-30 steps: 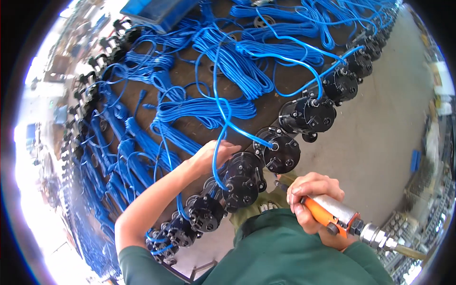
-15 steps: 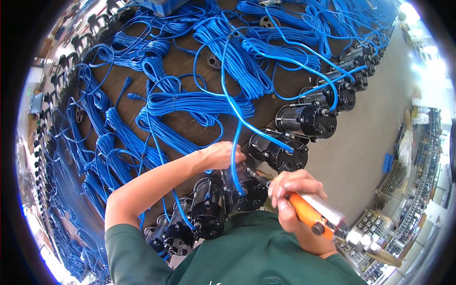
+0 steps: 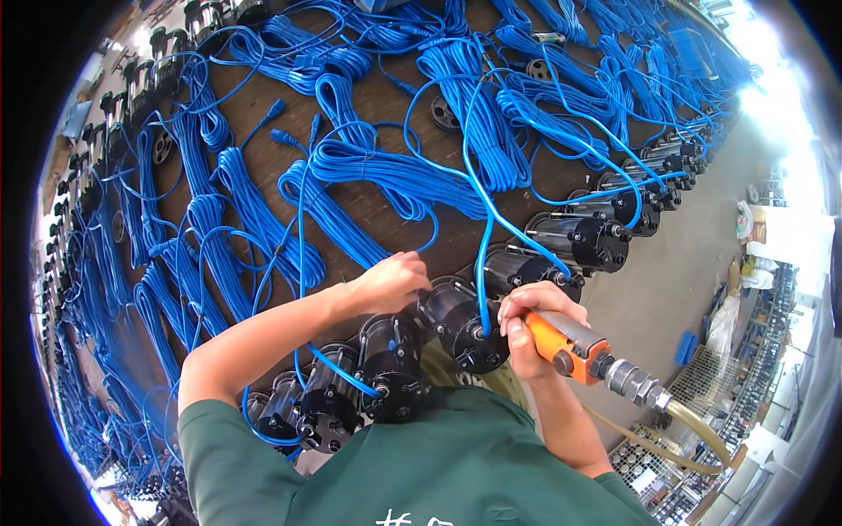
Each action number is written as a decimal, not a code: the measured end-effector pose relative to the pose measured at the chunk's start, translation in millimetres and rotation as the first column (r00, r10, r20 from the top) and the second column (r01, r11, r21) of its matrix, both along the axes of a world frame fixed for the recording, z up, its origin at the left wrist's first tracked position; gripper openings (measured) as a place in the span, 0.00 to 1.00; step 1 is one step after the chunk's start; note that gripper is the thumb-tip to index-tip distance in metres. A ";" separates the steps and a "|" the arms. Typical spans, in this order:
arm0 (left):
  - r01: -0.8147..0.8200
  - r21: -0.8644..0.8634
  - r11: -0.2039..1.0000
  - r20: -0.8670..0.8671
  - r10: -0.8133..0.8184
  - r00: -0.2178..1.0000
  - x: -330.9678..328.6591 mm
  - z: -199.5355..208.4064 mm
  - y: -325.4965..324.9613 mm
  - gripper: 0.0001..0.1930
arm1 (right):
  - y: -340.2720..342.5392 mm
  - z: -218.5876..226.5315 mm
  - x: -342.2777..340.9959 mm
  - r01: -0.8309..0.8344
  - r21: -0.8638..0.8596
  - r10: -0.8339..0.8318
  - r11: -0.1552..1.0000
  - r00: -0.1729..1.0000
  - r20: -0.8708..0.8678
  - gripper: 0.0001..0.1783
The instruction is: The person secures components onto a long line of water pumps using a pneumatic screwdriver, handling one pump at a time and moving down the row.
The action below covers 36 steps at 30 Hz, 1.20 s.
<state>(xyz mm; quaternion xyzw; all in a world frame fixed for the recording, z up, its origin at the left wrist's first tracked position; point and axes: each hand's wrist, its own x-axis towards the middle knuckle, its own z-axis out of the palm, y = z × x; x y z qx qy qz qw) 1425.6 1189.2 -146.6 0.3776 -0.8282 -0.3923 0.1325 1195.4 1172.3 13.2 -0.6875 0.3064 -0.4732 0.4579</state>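
Note:
My right hand (image 3: 537, 329) is wrapped round an orange and grey air screwdriver (image 3: 561, 344), its hose end pointing to the lower right. The tool's tip is hidden behind my fingers and cannot be made out. Just left of that hand lies a clear cylinder with a black end cap (image 3: 460, 323), a blue cable running into the cap. My left hand (image 3: 396, 282) hovers over the far end of this cylinder and its left neighbour, another black-capped cylinder (image 3: 392, 364). Its fingers are curled in; whatever they may hold is hidden.
Bundled blue cables (image 3: 395, 171) cover much of the brown table (image 3: 351, 232). Similar cylinders (image 3: 579, 241) line its near edge on both sides. A yellowish hose (image 3: 702, 425) loops from the tool at right. Wire crates (image 3: 702, 377) stand beyond on the floor.
My left hand has drawn left, away from the cylinder before me. The screwdriver, whose tip earlier pointed at that cylinder, has swung, and the whole view has shifted.

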 end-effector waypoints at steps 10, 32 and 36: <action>-0.054 -0.227 0.972 -0.198 0.008 0.980 -8.1 -23.4 29.2 0.06 | 38.7 77.3 9.4 -0.001 0.025 -0.002 1.000 0.992 0.128 0.22; -0.103 -0.223 0.969 -0.217 0.054 0.975 -11.6 -41.8 38.1 0.05 | 35.9 21.6 48.4 -0.353 0.042 0.354 0.935 0.935 -0.001 0.11; 0.007 -0.224 0.975 -0.119 -0.034 0.992 -5.4 -29.3 29.0 0.07 | 35.0 19.0 46.6 -0.315 0.102 0.326 0.943 0.938 -0.118 0.14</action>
